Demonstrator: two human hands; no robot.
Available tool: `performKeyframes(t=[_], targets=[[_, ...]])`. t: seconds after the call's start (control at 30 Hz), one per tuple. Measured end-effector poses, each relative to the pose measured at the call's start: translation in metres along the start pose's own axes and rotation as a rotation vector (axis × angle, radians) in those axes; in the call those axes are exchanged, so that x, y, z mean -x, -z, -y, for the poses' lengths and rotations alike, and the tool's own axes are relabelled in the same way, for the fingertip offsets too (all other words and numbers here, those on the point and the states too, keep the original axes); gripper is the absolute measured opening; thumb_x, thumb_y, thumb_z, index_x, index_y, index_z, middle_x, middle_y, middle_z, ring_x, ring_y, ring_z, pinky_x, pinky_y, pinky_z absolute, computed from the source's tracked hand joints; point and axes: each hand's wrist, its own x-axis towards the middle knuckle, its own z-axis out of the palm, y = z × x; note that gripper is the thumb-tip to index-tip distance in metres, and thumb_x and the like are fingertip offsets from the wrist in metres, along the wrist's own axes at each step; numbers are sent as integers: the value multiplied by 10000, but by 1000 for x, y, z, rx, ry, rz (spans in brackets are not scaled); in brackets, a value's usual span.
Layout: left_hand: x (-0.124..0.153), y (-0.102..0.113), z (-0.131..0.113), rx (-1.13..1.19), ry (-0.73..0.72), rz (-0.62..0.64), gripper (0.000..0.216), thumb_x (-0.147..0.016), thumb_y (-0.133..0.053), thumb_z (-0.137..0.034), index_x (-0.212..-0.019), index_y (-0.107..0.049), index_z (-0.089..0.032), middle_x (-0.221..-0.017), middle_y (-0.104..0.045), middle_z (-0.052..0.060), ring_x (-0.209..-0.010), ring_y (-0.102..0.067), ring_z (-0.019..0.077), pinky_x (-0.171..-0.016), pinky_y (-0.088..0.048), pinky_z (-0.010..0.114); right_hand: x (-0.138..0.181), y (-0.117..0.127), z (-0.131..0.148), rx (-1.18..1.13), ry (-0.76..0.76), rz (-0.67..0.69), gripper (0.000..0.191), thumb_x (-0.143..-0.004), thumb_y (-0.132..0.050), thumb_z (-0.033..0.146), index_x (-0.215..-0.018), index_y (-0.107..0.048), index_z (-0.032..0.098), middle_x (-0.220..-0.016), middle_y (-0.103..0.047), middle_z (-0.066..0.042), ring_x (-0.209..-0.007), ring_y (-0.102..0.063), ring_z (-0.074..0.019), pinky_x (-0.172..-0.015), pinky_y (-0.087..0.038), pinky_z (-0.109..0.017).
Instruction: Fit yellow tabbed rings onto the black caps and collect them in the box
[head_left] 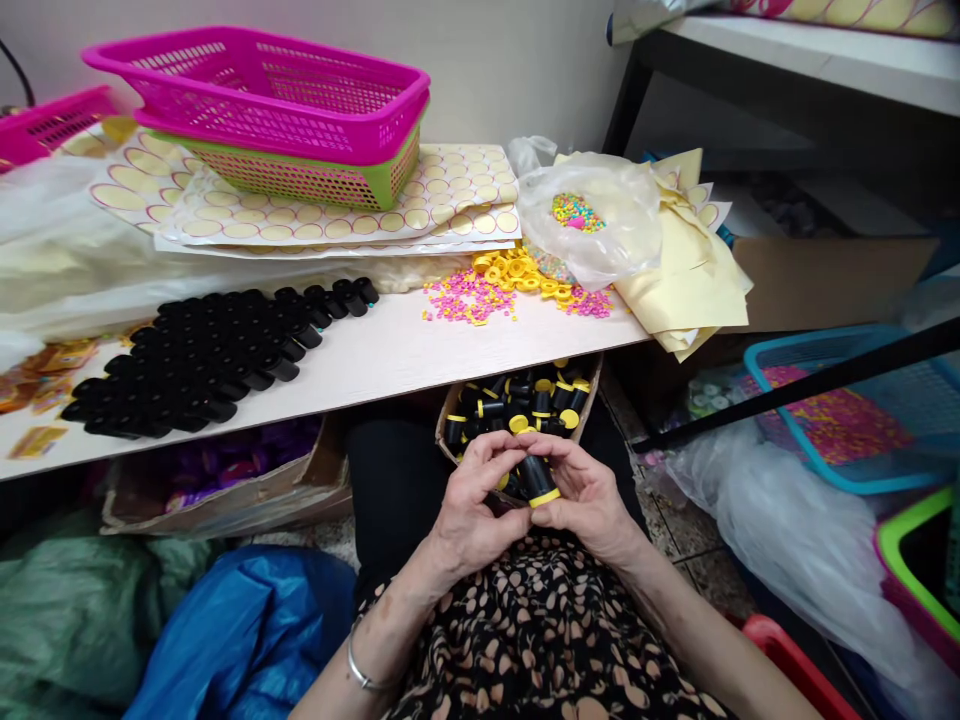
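Observation:
Between my two hands, above my lap, is a small black plastic container (pixel 535 478) with a yellow rim at its near end and some yellow at its far end. My left hand (pixel 480 500) closes on it from the left, thumb near the lower end. From the right, my right hand (pixel 589 495) grips it, its thumb by the yellow rim. Just beyond them a cardboard box (pixel 448 405) holds many black containers with yellow caps (pixel 544 400). On the table, rows of black containers (pixel 217 350) stand at the left. Yellow caps (pixel 514 270) lie in a heap near the back.
The white table (pixel 375 350) spans the front. Pink and yellow pellets (pixel 469 297) lie near a plastic bag (pixel 600 215). A magenta basket (pixel 262 95) sits on a green one (pixel 300 175) over sticker sheets (pixel 465 195). A blue basket (pixel 787 400) stands right; a blue bag (pixel 247 630) lies left.

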Motion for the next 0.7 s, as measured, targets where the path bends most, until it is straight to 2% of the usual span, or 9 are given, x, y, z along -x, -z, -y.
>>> performKeyframes(t=[0.1,0.27,0.37,0.47,0.57,0.63,0.7], targets=[[3,0,0,1,66,36,524,-630,-628,-73,-1133,-554,-199,-1100,-520,83,-1009,-525,202,-836,-473,321,0,0,1,90,-54,-9,489,-590,-756,149,-1031,-574,258,-1142,-536,-33,-976,-562,-187,-847,-467,-312],[4,2,0,-2,257,118,421,-682,-661,-152,-1091,-572,-190,-1044,-543,64,-901,-546,167,-752,-479,257,-2,-2,1,105,-148,6,455,-614,-730,160,-1029,-562,244,-983,-539,-5,-830,-572,-147,-679,-503,-252],[-1,3,4,4,250,147,381,-682,-670,-165,-1052,-583,-191,-1001,-559,50,-868,-537,160,-750,-466,254,-7,-3,0,170,-129,0,382,-616,-719,173,-968,-586,232,-951,-491,6,-702,-544,-107,-547,-485,-211],[-9,-1,12,-18,240,124,300,-682,-671,-178,-976,-612,-178,-911,-559,37,-768,-518,137,-688,-454,242,-16,-1,-2,187,-89,-32,327,-626,-704,179,-933,-598,215,-928,-497,2,-694,-539,-109,-544,-474,-210],[-18,-7,23,-46,287,123,204,-703,-661,-246,-888,-637,-163,-782,-528,19,-661,-477,113,-606,-436,231,-28,8,-3,172,-128,-4,334,-644,-691,201,-960,-586,199,-863,-567,-5,-726,-557,-131,-612,-475,-236],[-23,-10,31,-61,315,160,317,-649,-712,-317,-919,-640,-168,-795,-525,23,-687,-489,127,-618,-452,244,-39,19,-4,222,-167,42,359,-665,-676,242,-1004,-569,189,-835,-600,-13,-744,-565,-147,-641,-473,-255],[-27,-11,37,-86,321,150,621,-499,-801,-366,-1057,-604,-179,-955,-540,61,-816,-521,174,-704,-482,289,-53,32,-6,368,-171,37,399,-699,-646,304,-1066,-542,186,-837,-607,-21,-747,-567,-159,-650,-470,-272]])
